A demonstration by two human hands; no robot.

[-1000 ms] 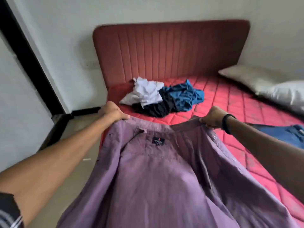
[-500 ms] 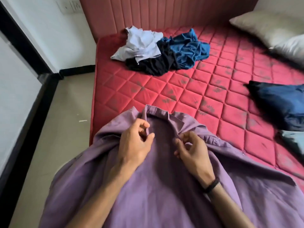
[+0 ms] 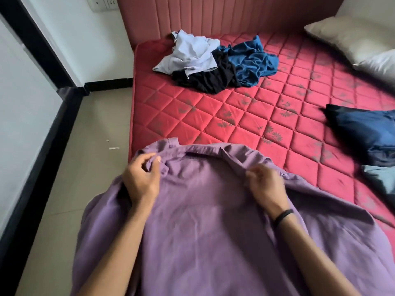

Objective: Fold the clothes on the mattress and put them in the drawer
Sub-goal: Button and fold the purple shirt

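A purple shirt (image 3: 209, 227) lies spread over the near corner of the red quilted mattress (image 3: 245, 116), collar pointing away from me. My left hand (image 3: 142, 178) pinches the shirt's fabric at the left end of the collar. My right hand (image 3: 265, 184), with a black band on its wrist, grips the fabric at the right shoulder by the collar. Farther up the mattress lies a crumpled heap: a pale blue garment (image 3: 190, 54), a black garment (image 3: 207, 79) and a teal garment (image 3: 252, 60). No drawer is in view.
A dark blue garment (image 3: 363, 131) and a light blue one (image 3: 380, 178) lie at the mattress's right edge of view. Two pillows (image 3: 359, 41) rest at the back right against the red headboard (image 3: 224, 13). Tiled floor (image 3: 85, 157) runs along the left, bounded by a black-trimmed wall.
The shirt came down from being held up by its shoulders onto the mattress. My hands have since moved apart from the collar's middle toward its two ends.
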